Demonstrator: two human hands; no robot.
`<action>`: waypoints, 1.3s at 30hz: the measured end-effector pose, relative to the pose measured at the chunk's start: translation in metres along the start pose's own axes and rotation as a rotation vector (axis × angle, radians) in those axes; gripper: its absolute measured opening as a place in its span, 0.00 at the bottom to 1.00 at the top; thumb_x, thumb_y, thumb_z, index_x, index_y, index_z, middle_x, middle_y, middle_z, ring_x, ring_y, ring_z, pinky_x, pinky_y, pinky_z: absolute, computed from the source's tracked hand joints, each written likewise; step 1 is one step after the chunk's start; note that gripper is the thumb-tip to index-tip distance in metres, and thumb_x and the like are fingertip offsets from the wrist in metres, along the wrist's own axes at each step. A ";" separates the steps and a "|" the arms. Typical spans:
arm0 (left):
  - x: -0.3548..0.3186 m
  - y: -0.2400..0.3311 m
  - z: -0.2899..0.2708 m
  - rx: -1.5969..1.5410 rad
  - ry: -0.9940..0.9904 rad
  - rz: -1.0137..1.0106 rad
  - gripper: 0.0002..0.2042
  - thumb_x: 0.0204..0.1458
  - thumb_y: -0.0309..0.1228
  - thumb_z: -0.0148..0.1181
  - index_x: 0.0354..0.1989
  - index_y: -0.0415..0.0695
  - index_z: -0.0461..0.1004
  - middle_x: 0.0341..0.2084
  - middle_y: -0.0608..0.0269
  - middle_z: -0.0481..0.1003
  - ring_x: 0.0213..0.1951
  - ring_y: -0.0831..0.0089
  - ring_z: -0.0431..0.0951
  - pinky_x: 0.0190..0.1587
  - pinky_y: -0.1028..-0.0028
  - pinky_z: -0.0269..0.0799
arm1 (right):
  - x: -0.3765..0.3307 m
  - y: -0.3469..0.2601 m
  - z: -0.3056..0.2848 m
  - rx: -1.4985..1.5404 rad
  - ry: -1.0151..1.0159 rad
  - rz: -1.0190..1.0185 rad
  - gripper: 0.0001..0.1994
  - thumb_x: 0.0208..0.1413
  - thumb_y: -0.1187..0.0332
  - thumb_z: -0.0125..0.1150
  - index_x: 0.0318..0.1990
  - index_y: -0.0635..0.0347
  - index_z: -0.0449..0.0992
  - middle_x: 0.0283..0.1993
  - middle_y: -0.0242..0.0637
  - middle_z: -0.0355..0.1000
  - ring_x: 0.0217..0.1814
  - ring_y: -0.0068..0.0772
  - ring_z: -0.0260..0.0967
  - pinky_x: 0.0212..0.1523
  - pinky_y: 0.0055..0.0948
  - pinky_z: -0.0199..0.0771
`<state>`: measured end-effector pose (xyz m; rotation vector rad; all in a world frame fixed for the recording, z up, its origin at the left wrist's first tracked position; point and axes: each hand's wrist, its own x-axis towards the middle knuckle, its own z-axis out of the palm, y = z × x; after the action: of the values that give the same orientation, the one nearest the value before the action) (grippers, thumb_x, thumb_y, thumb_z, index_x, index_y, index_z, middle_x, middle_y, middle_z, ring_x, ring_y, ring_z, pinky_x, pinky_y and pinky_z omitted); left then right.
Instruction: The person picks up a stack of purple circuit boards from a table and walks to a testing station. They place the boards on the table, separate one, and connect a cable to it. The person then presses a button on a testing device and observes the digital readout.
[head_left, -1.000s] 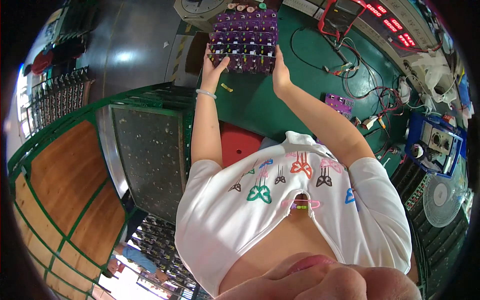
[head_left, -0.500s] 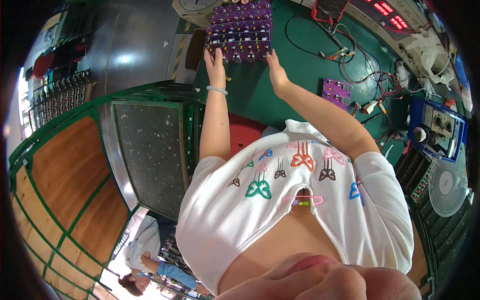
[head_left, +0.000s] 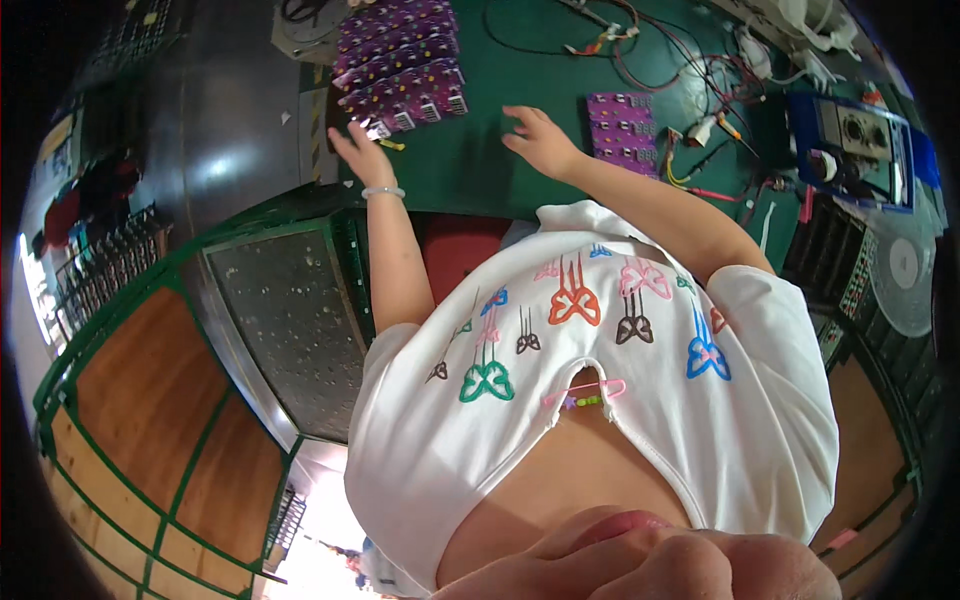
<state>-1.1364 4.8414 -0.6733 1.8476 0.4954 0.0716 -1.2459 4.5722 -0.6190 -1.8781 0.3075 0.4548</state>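
Several purple circuit board panels (head_left: 400, 75) lie in overlapping rows on the green table at the top, left of the middle. My left hand (head_left: 364, 160) is at their near left corner, open with its fingers apart; whether a fingertip touches the nearest panel, I cannot tell. Close by that hand is a small yellow piece (head_left: 391, 145). Right of the panels and apart from them, my right hand (head_left: 543, 145) hovers over the table, open and holding nothing, its fingers loosely bent. Farther right, beyond my right wrist, another purple circuit board panel (head_left: 622, 125) lies flat.
Tangled cables (head_left: 690, 75) with connectors spread across the right of the green table (head_left: 525, 75). A blue-framed device (head_left: 850, 150) stands at the far right, near a fan (head_left: 905, 270). A round-dialled device (head_left: 305, 25) sits at the upper left. A dark speckled panel (head_left: 290, 310) stands left of me.
Both hands have come away from the sides of the panel rows, the right one farther. The view has shifted, so the table's things appear farther left and higher.
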 end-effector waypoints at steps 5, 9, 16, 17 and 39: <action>-0.063 -0.012 0.021 0.079 -0.057 0.101 0.25 0.57 0.35 0.55 0.59 0.34 0.59 0.54 0.49 0.61 0.55 0.62 0.65 0.57 0.66 0.61 | -0.109 0.051 -0.075 -0.255 0.171 -0.177 0.10 0.46 0.78 0.54 0.39 0.61 0.73 0.37 0.44 0.67 0.40 0.48 0.69 0.40 0.38 0.71; -0.139 -0.010 0.067 0.038 -0.554 -0.015 0.22 0.51 0.30 0.60 0.55 0.37 0.64 0.49 0.54 0.65 0.43 0.71 0.73 0.46 0.71 0.69 | -0.158 0.092 -0.099 -0.323 0.329 -0.021 0.13 0.47 0.77 0.55 0.43 0.61 0.71 0.43 0.46 0.66 0.44 0.50 0.68 0.44 0.41 0.69; -0.221 0.033 0.132 -0.006 -1.074 -0.582 0.30 0.51 0.29 0.59 0.62 0.38 0.55 0.50 0.56 0.68 0.45 0.71 0.73 0.45 0.72 0.71 | -0.162 0.108 -0.091 -0.419 0.614 0.107 0.25 0.45 0.70 0.67 0.53 0.60 0.67 0.50 0.52 0.64 0.50 0.56 0.66 0.51 0.41 0.69; -0.226 0.032 0.137 0.046 -1.115 -0.539 0.31 0.52 0.29 0.58 0.63 0.38 0.54 0.50 0.57 0.67 0.46 0.72 0.73 0.46 0.73 0.71 | -0.160 0.108 -0.088 -0.380 0.600 0.143 0.27 0.44 0.69 0.69 0.54 0.60 0.66 0.50 0.53 0.64 0.51 0.56 0.66 0.53 0.42 0.69; -0.230 0.003 0.133 0.107 -1.125 -0.349 0.37 0.47 0.20 0.62 0.65 0.34 0.49 0.50 0.50 0.67 0.45 0.69 0.74 0.45 0.74 0.73 | -0.156 0.125 -0.072 -0.276 0.500 0.465 0.28 0.45 0.57 0.69 0.53 0.57 0.70 0.50 0.55 0.67 0.55 0.55 0.64 0.55 0.42 0.66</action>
<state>-1.3054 4.6367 -0.6700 1.5712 0.0040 -1.1774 -1.4261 4.4605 -0.6310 -2.1775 1.0759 0.3382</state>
